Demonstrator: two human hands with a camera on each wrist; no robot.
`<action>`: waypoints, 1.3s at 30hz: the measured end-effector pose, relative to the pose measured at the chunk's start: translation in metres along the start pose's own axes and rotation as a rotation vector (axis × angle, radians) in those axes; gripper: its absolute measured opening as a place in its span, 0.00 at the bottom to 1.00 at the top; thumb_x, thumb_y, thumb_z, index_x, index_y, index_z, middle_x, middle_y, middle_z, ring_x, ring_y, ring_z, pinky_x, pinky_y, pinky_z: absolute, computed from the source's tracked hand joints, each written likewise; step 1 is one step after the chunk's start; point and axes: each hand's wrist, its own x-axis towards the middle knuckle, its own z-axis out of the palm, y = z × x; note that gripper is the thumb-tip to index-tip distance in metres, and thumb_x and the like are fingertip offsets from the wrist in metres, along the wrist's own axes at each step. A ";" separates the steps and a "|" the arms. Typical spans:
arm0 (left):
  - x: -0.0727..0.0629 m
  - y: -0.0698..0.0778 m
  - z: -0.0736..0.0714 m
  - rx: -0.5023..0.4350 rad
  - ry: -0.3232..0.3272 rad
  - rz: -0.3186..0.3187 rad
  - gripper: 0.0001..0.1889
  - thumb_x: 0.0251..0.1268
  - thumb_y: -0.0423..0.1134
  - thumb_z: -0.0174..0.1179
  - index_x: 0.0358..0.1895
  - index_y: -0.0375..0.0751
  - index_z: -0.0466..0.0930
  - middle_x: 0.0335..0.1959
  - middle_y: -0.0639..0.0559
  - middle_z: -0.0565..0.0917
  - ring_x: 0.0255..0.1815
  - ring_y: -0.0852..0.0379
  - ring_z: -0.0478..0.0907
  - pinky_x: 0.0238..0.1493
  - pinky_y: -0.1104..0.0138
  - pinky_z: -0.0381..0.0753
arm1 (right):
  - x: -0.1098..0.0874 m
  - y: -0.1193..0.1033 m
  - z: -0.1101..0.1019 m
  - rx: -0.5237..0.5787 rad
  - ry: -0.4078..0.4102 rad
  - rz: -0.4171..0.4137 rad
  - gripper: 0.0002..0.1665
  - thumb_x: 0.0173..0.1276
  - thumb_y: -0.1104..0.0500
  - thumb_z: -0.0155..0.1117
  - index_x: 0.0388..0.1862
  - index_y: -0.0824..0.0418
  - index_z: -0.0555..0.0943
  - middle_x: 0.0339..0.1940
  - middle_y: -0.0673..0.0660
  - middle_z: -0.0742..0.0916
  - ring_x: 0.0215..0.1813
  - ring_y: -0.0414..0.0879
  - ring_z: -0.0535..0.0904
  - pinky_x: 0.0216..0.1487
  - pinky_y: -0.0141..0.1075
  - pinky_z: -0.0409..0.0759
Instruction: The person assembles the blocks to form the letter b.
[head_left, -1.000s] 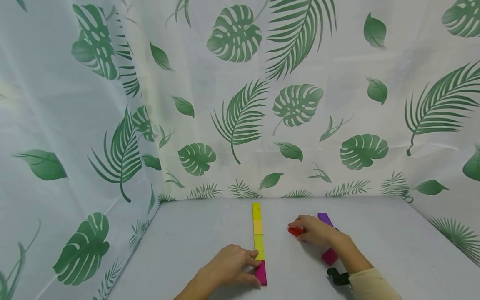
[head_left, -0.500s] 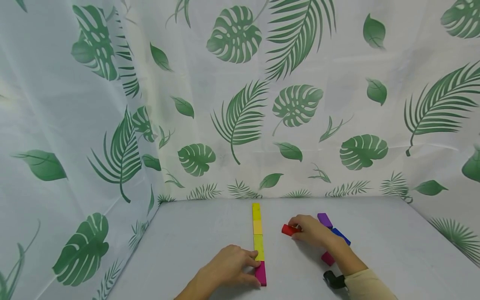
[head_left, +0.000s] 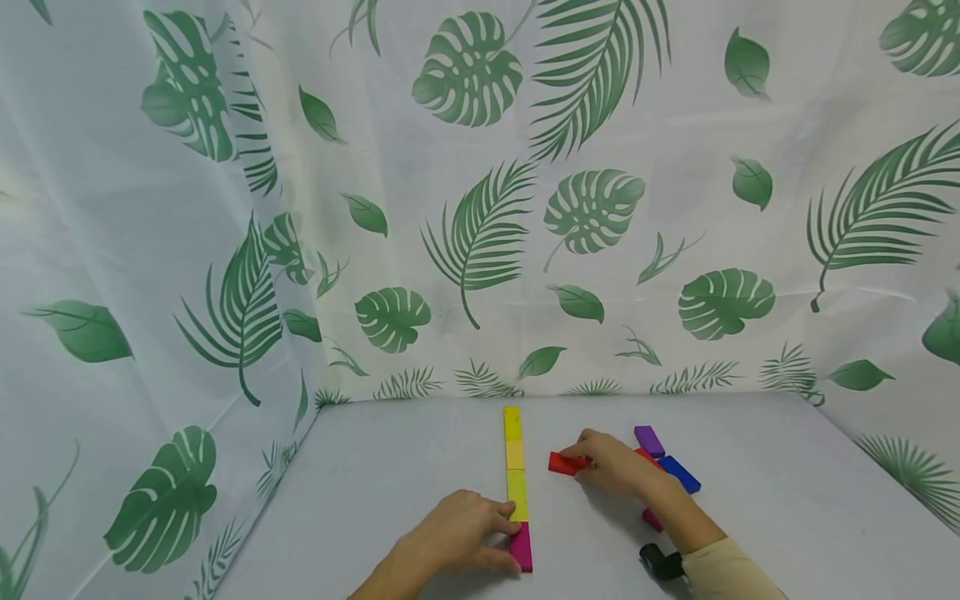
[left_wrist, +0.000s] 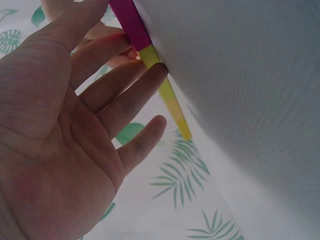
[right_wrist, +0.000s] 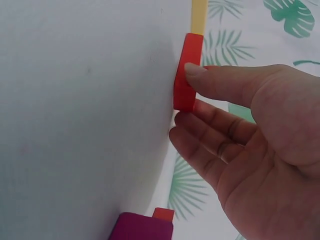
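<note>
A straight row of flat blocks lies on the table, with yellow blocks (head_left: pixel 515 454) at the far end and a magenta block (head_left: pixel 521 547) nearest. My left hand (head_left: pixel 467 532) rests at the row's left side. Its fingertips touch where the magenta block meets the yellow, and its thumb is by the magenta block's near end. The left wrist view shows these fingers (left_wrist: pixel 135 95) extended and spread along the row. To the right of the row, my right hand (head_left: pixel 615 463) pinches a red block (right_wrist: pixel 187 75) between thumb and fingers, low over the table.
Right of the row lie a purple block (head_left: pixel 649 441), a blue block (head_left: pixel 681 474), another red block (head_left: pixel 647 455) and a dark pink block (head_left: pixel 652 520), partly behind the right forearm. A black device (head_left: pixel 660 563) sits at the right wrist. A leaf-print curtain (head_left: pixel 480 275) stands behind the table.
My right hand has carried the red block leftward, closer to the row. Its forearm has uncovered the blue block and the other red block. My left hand stays in place.
</note>
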 end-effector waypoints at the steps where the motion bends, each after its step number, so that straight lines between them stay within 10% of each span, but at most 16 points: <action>1: 0.000 0.000 0.000 0.001 0.000 -0.001 0.29 0.55 0.68 0.72 0.60 0.65 0.87 0.62 0.62 0.86 0.61 0.67 0.83 0.61 0.64 0.82 | 0.000 0.000 0.000 -0.002 0.001 -0.008 0.23 0.65 0.63 0.75 0.61 0.56 0.88 0.45 0.52 0.85 0.46 0.44 0.78 0.45 0.35 0.83; 39: -0.001 -0.002 0.003 -0.018 0.017 0.008 0.28 0.56 0.66 0.73 0.59 0.64 0.87 0.62 0.61 0.85 0.61 0.65 0.83 0.60 0.62 0.83 | 0.017 -0.021 0.012 -0.004 -0.046 -0.102 0.24 0.67 0.67 0.72 0.61 0.54 0.88 0.45 0.52 0.85 0.49 0.45 0.79 0.50 0.40 0.85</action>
